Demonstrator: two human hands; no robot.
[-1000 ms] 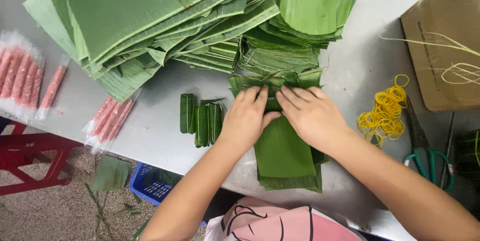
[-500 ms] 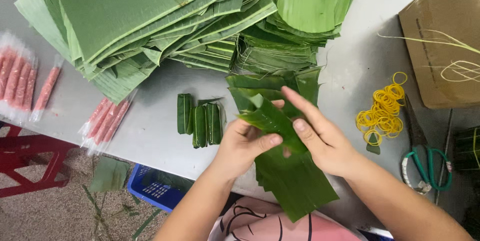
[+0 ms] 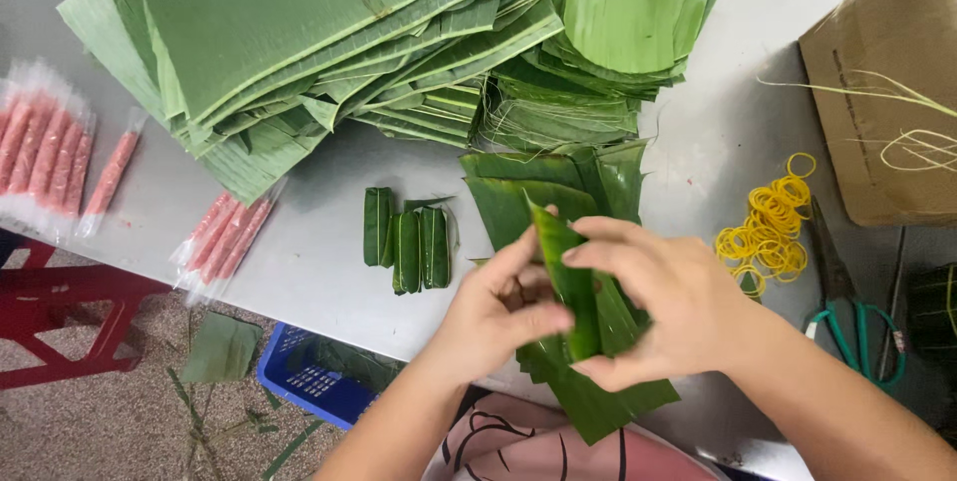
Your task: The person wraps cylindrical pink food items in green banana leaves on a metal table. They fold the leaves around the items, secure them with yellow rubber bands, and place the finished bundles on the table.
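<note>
Nearest the person, at the near edge of the grey table, both hands are clenched around one folded leaf strip. The right hand grasps it from the right, fingers curled over its upper part and thumb under its lower end; the left hand presses it from the left, thumb laid across toward the strip. The strip's long axis runs near to far, slightly tilted, with its pointed tip rising past the fingertips on the far side. Both hands touch it; neither is nearer. Beneath the hands lies a short stack of dark cut leaves, reaching away from the grip on the far side. Just left of the left hand, three finished green bundles lie side by side, their long axes also near to far. To the right, yellow rubber bands form a loose heap, well apart from the grip. Farthest away, large banana leaf stacks cover the table.
</note>
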